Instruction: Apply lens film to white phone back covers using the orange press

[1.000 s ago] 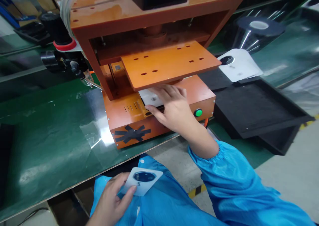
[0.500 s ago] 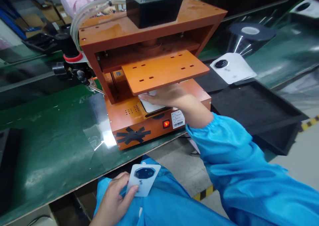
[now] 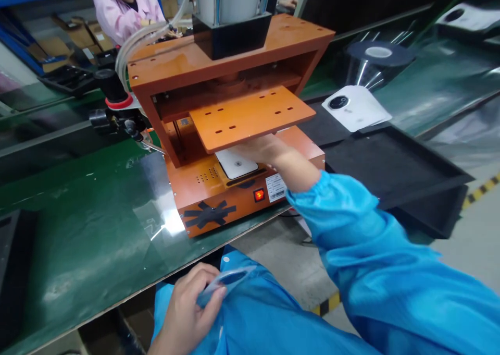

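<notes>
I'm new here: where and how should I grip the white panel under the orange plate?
Probably pinch the white panel by its near edge, coming low from the front: that edge shows, while the orange plate overhangs the rear and the right hand blocks the right.

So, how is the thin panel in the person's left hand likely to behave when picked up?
The thin panel is probably light, since the left hand holds it near one end only. It seems fairly stiff, as its free end juts out without obvious droop. It may be a little slippery, because its surface looks smooth and shiny.
</notes>
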`<state>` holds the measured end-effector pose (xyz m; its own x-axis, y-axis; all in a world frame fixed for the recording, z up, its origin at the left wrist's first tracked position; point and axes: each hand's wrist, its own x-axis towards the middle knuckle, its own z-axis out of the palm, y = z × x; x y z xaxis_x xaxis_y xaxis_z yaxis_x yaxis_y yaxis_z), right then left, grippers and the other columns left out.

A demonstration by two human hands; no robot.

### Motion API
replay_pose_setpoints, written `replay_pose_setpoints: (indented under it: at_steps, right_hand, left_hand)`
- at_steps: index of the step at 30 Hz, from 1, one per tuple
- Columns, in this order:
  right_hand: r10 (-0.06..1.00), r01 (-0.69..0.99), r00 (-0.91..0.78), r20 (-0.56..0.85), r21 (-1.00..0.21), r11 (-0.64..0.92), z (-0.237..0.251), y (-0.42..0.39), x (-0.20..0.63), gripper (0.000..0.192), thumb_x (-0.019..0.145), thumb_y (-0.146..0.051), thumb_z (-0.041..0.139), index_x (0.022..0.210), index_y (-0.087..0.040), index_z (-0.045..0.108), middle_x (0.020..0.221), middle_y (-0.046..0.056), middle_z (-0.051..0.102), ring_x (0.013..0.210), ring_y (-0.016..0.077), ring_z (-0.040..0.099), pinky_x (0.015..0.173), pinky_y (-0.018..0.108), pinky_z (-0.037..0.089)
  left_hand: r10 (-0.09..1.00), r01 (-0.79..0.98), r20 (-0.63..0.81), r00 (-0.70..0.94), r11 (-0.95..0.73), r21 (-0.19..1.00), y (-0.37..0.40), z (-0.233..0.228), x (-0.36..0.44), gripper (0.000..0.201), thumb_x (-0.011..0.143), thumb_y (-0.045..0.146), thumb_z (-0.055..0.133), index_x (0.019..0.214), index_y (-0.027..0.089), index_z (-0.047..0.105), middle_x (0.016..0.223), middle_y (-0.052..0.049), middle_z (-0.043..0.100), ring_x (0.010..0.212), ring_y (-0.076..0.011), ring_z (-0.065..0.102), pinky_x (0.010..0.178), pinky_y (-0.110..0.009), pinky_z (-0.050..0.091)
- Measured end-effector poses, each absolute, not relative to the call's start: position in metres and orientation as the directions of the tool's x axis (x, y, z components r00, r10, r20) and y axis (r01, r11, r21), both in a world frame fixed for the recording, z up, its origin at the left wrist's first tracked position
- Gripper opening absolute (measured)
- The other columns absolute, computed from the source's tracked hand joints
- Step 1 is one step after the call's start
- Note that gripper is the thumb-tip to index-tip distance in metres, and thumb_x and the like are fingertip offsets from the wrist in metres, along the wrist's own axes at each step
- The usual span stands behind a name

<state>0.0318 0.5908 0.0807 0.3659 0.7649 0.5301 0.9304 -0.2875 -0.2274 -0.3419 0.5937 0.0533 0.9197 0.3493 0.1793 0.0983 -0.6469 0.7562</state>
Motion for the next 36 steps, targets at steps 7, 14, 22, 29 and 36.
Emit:
replay_pose_setpoints:
  at_steps: [7,14,22,29,36]
  right_hand:
    - [0.370,0.857,0.452,0.812,-0.281,-0.431,0.041,0.454,-0.031,0.027,0.106,-0.033,0.058,0.127,-0.023,0.070,0.117,0.012,0.075,0.113,0.0301,0.070,0.098,0.048,0.052]
    - [0.416,0.758,0.512,0.752,-0.167,-0.630,-0.015,0.395,-0.020,0.038,0.105,-0.020,0.052,0.139,-0.019,0.067,0.113,0.013,0.073,0.101,0.0261,0.069,0.086,0.041,0.047]
    - [0.471,0.786,0.464,0.750,-0.103,-0.610,-0.017,0.400,-0.010,0.041,0.104,-0.012,0.050,0.136,-0.024,0.074,0.105,0.009,0.073,0.092,0.0214,0.067,0.080,0.038,0.046]
    - [0.413,0.828,0.557,0.721,-0.443,-0.343,0.002,0.400,-0.047,0.039,0.105,-0.019,0.053,0.141,-0.028,0.066,0.110,0.012,0.071,0.095,0.0289,0.068,0.082,0.046,0.058]
    - [0.772,0.639,0.395,0.498,-0.752,0.158,-0.005,0.408,-0.164,0.030,0.105,-0.048,0.058,0.109,-0.021,0.072,0.086,0.008,0.076,0.077,0.0227,0.073,0.073,0.036,0.061]
  left_hand:
    - [0.230,0.073,0.464,0.856,-0.941,0.332,0.594,0.048,-0.309,0.019,0.102,0.012,0.060,0.084,0.018,0.060,0.153,-0.018,0.065,0.102,-0.0257,0.068,0.089,-0.040,0.061]
    - [0.169,0.135,0.484,0.858,-0.985,0.104,0.603,0.036,-0.286,0.032,0.103,0.014,0.058,0.073,0.021,0.051,0.161,-0.020,0.058,0.069,-0.0201,0.055,0.065,-0.040,0.051]
    - [0.196,0.175,0.522,0.830,-0.980,0.090,0.598,0.028,-0.285,0.034,0.107,0.019,0.055,0.074,0.022,0.047,0.157,-0.019,0.062,0.058,-0.0149,0.056,0.058,-0.036,0.047]
    - [0.338,0.059,0.559,0.757,-0.888,0.457,0.589,0.046,-0.291,0.015,0.106,0.017,0.058,0.091,0.020,0.059,0.133,-0.015,0.074,0.097,-0.0200,0.077,0.084,-0.030,0.060]
    - [0.523,-0.017,0.473,0.709,-0.658,0.753,0.554,0.051,-0.284,0.017,0.109,0.025,0.053,0.120,0.025,0.066,0.100,-0.003,0.071,0.091,-0.0156,0.074,0.079,-0.022,0.062]
